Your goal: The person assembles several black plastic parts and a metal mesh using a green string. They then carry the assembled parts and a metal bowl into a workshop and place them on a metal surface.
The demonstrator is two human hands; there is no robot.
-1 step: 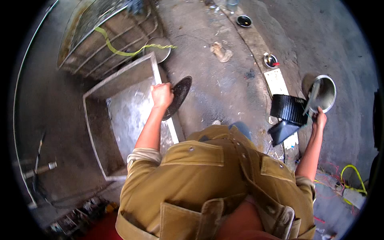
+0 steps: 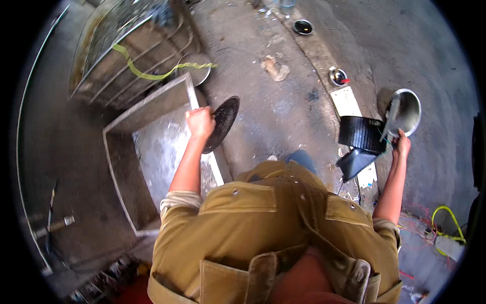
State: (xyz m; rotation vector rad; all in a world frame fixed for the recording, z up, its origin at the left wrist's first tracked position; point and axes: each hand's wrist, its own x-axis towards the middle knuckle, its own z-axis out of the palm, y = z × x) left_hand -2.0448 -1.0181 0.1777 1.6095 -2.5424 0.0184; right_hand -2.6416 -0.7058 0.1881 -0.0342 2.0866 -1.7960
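My left hand (image 2: 200, 122) is closed on the edge of a dark round mesh disc (image 2: 224, 121), held tilted above the near side of a rectangular metal-rimmed tub (image 2: 114, 167). Pale, shiny material covers the tub's floor. Off to the right, my right hand (image 2: 402, 144) is closed at the lower rim of a silver metal bowl (image 2: 409, 114), tipped on its side. Just left of that bowl are a black ribbed cylinder (image 2: 360, 134) and a black angular piece (image 2: 356, 162); whether they touch the hand or bowl I cannot tell.
A large ribbed container (image 2: 126, 66) with a yellow strip (image 2: 132, 68) hanging over it stands at the far left. Along a floor ledge lie a white board (image 2: 346, 102) and two small dishes of dark stuff (image 2: 338, 76). Loose wires and a yellow cable (image 2: 448, 209) lie at lower right.
The whole view has shifted slightly. Both hands keep their hold on the mesh disc and the metal bowl, with little movement.
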